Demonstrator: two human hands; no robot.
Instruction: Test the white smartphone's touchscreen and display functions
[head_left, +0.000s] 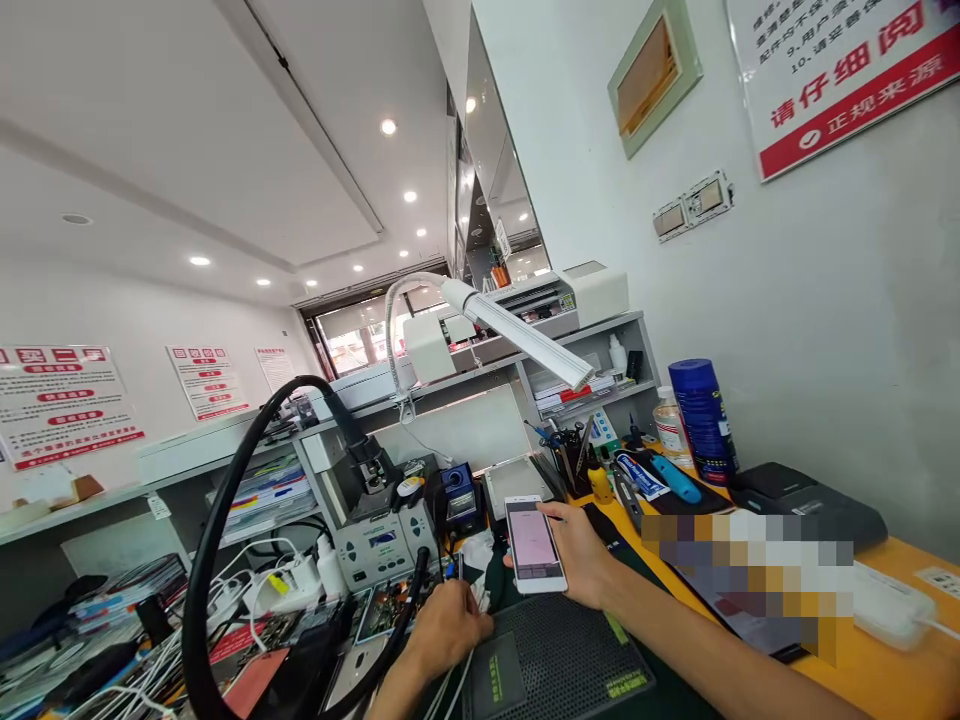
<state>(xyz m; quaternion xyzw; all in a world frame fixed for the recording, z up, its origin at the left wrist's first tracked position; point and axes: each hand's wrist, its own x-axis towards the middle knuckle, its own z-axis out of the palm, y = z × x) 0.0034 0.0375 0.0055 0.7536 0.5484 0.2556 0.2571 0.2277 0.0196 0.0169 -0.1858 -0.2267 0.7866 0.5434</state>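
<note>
My right hand (581, 555) holds a white smartphone (533, 546) with its lit pinkish screen facing up, fingers wrapped round its right edge. My left hand (448, 625) is lower and to the left, fingers curled over white cables (456, 682) at the edge of a dark work mat (551, 665). What the left fingers grip is hidden.
A thick black hose (217, 520) arcs over the left. Behind the hands stand a grey soldering station (382, 545), a blue unit (459, 495), a white desk lamp (517, 335), a tool holder (574, 455) and a blue canister (703, 420). A black device (806, 505) lies on the yellow bench top (900, 680).
</note>
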